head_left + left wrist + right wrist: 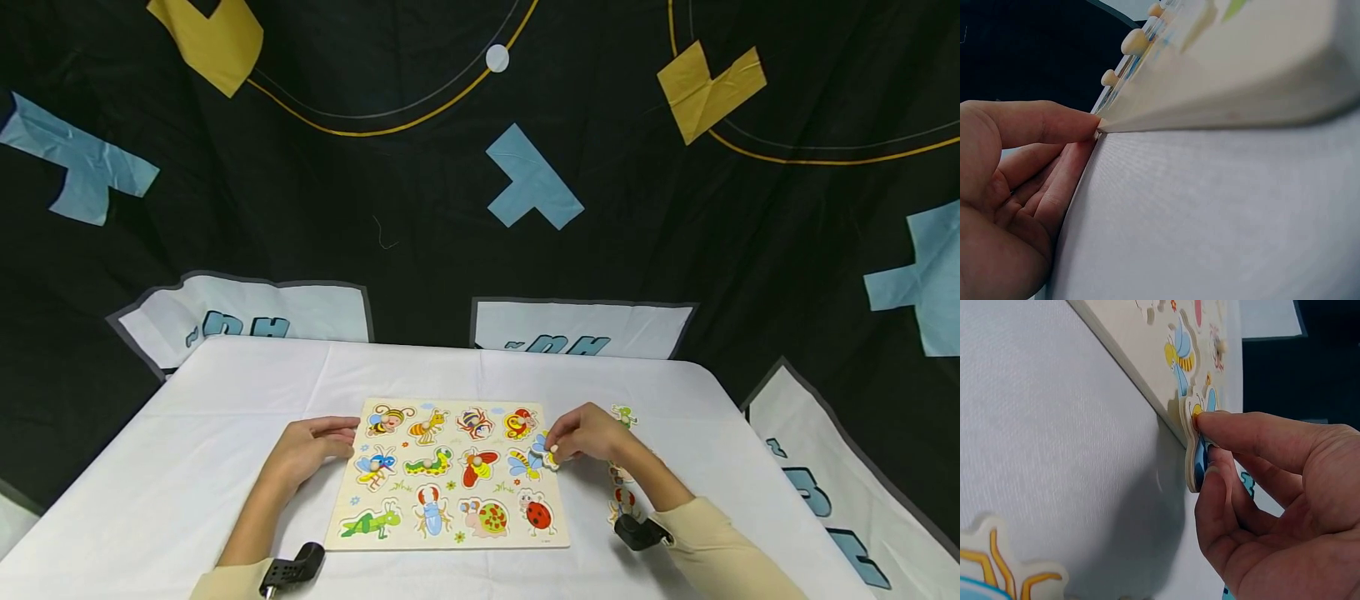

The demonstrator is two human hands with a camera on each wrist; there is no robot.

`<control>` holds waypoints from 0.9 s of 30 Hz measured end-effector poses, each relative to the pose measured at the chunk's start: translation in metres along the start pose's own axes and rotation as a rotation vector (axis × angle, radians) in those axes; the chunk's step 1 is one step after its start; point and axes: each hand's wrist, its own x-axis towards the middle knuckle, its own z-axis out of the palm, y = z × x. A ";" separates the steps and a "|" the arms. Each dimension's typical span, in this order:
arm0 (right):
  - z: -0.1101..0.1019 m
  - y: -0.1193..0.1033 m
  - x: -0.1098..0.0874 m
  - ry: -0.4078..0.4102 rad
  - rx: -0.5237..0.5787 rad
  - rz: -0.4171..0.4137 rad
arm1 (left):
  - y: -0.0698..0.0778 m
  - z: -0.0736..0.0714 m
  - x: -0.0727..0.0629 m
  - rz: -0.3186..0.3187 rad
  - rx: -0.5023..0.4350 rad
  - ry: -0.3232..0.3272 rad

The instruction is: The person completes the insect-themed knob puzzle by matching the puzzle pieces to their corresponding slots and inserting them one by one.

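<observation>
A wooden insect puzzle board [405, 542] lies on the white table, with several knobbed pieces seated in its upper part. My right hand [588, 431] pinches a bee puzzle piece [1192, 434] with blue wings and a yellow head. That piece is tilted at the board's right edge, beside the printed bee picture [523, 464]. My left hand [303, 450] touches the board's left edge with fairly straight fingers. In the left wrist view a fingertip [1096, 123] meets the edge, and round wooden knobs [1135, 42] stand on the board beyond it.
Right of the board, loose puzzle pieces [623, 502] lie partly hidden under my right forearm. Farther back lies a green piece [624, 415]. The white tablecloth [255, 383] spreads around the board, and a black patterned curtain [420, 275] hangs behind the table.
</observation>
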 end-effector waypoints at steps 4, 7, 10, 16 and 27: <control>0.003 -0.003 0.001 -0.025 -0.016 -0.026 | 0.000 0.000 0.000 0.002 -0.001 0.001; 0.005 -0.004 0.003 -0.045 -0.016 -0.048 | -0.001 0.000 0.000 0.003 -0.004 0.002; 0.008 -0.006 0.003 -0.063 0.001 -0.072 | 0.000 -0.001 0.000 0.006 -0.002 0.001; 0.014 -0.008 0.005 -0.079 0.013 -0.064 | 0.001 -0.002 0.000 0.010 0.011 -0.003; 0.021 -0.012 0.006 -0.088 -0.009 -0.053 | 0.001 -0.001 0.000 -0.003 0.015 -0.005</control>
